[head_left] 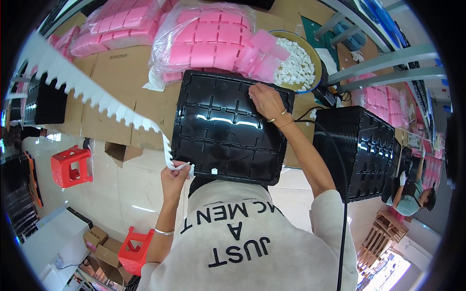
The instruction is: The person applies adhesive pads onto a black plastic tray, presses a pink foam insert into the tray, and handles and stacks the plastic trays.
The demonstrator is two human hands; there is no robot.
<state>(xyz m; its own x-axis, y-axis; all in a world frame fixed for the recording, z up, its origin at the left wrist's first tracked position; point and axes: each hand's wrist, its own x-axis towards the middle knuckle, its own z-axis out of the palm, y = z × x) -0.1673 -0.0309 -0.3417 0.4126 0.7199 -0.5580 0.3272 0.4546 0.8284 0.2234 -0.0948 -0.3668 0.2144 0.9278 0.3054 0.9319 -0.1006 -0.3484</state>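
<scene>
In front of my body lies a black plastic tray [228, 140] divided into shallow rectangular compartments. My left hand [174, 182] is closed at its near left corner, pinching the end of a long white notched strip [111, 106]. From there the strip runs up and away to the far left. One small white piece [214, 171] sits in the tray's near row, a little right of that hand. My right hand [268, 101] is over the far right part of the tray, fingers curled together and pointing down. Whatever those fingers hold, if anything, is hidden.
Behind the tray are plastic-wrapped pink foam blocks [206, 39] and a round yellow basin [316, 63] of small white pieces. Stacked black trays [359, 150] stand at right, with a black cable [345, 194] hanging nearby. Red stools [72, 166] stand at left; a co-worker [412, 196] is far right.
</scene>
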